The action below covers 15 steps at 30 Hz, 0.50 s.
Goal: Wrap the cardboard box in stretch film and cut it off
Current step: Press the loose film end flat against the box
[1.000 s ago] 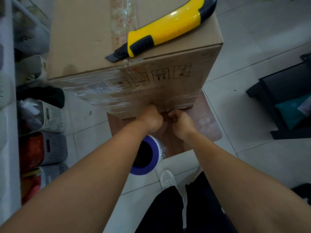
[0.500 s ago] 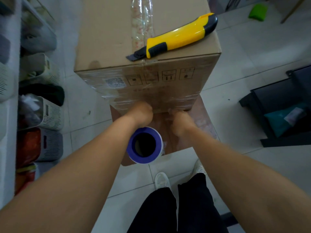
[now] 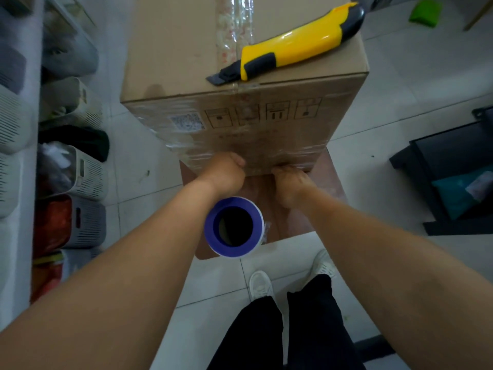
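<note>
A tall box (image 3: 240,84), its lower front sheathed in wrinkled clear film (image 3: 266,153), stands on a brown desk (image 3: 330,182). Both hands, left (image 3: 226,172) and right (image 3: 290,185), are closed in fists on the film at the box's base. A yellow knife (image 3: 296,46) lies on top; a blue-cored roll (image 3: 234,227) stands in front.

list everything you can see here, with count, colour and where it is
cardboard box: 1, brown, on the wooden stand, film on its near face
utility knife: 1, yellow and black, on top of the box
stretch film roll: 1, clear with purple core, upright on the stand
wooden stand: 1, reddish brown, under the box
storage baskets: several, pale grey, stacked at left
green item: 1, on the floor, top right
left hand: at the box's lower edge
right hand: at the box's lower edge
</note>
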Available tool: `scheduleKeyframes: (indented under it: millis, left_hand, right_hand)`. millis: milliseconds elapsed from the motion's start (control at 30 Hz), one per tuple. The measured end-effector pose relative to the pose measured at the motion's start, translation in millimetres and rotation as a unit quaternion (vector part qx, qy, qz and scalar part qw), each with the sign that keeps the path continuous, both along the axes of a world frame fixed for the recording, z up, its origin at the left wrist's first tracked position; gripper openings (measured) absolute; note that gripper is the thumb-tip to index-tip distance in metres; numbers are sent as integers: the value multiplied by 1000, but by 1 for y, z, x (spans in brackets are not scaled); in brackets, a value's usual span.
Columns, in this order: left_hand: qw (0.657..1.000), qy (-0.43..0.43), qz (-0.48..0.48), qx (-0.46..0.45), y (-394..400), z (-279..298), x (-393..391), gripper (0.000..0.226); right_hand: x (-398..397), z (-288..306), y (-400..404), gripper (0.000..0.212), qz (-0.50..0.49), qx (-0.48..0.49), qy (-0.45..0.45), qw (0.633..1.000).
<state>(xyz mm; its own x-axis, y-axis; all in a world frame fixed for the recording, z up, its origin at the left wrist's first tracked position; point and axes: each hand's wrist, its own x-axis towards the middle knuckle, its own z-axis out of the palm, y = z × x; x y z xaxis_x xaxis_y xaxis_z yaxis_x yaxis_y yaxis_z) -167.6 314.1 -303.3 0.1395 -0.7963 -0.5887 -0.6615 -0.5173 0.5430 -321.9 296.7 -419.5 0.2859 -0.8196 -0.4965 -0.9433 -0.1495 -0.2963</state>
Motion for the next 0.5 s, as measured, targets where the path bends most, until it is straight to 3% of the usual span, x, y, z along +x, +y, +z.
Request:
scheduleKeyframes:
  millis: [133,200,267,300,333,400,467,500]
  left_hand:
    - [1000,4,-8,-16,1,5,-2,38]
    - [1000,6,-13,-23,4,9,-3,40]
    - [1000,9,-10,-27,6,11,-3,39]
    - [1000,10,-9,-28,7,12,-3,39]
    - [1000,10,-8,-27,9,14,-4,39]
    - [1000,9,-5,-22,10,15,-6,40]
    - [1000,9,4,-20,10,16,-8,40]
    - [1000,10,9,-21,9,16,-9,40]
  right_hand:
    - [-1,4,20,70,41,-97,-63,992]
    - [-6,10,31,67,-16,-125,-88,988]
    - [-8,14,37,58,-152,-84,-172,970]
    - [-3,20,37,52,-255,-32,-255,932]
    - [3,29,35,46,-362,23,-350,864]
    - [18,50,23,31,-537,127,-489,676]
    - [30,63,6,28,-625,184,-576,494]
    - [34,63,2,30,-636,198,-592,454]
